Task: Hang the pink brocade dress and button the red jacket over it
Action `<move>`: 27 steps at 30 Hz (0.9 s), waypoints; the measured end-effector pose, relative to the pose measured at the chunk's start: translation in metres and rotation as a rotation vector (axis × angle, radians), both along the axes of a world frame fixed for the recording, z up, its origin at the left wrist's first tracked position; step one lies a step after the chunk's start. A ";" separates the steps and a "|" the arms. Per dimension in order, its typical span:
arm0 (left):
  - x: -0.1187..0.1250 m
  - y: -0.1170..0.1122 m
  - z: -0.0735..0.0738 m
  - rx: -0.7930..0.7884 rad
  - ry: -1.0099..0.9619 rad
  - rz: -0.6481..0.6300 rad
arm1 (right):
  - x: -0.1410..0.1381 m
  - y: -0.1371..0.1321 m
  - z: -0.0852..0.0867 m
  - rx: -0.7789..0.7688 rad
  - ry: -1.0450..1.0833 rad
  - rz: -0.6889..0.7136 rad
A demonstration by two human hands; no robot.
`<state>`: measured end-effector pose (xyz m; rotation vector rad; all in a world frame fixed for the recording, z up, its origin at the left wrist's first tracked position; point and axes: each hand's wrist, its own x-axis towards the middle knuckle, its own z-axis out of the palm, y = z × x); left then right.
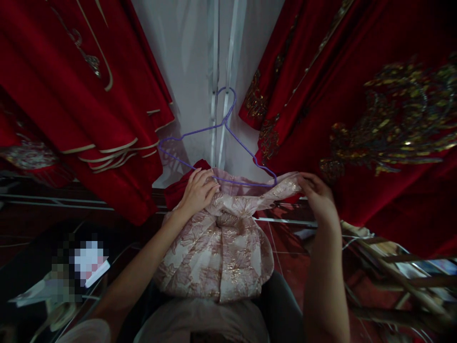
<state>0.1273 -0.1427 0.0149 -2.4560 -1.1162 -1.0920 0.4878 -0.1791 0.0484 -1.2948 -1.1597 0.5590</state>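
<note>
A pale pink brocade garment (228, 257) with gold floral patterning lies bunched across my lap. My left hand (200, 191) is closed over its upper edge, fingers curled onto the cloth by the lower bar of a purple hanger (225, 121). At the right, my right hand (319, 194) pinches the end of a band of the same brocade, drawn out sideways. The hanger stands upright behind the garment, its bottom bar crossing in front of the pink lining (237, 187). Whether my left fingers also touch the bar is hard to see.
Red garments with pale trim (121, 119) hang at the left, and red garments with gold sequins (392, 128) at the right. Metal poles (214, 62) rise before a pale wall. A wooden rack (403, 281) is at lower right; a white box (97, 273) lies lower left.
</note>
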 end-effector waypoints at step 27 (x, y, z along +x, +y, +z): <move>0.020 0.008 0.017 -0.357 -0.548 -0.235 | -0.106 0.044 0.049 0.243 -0.766 -0.178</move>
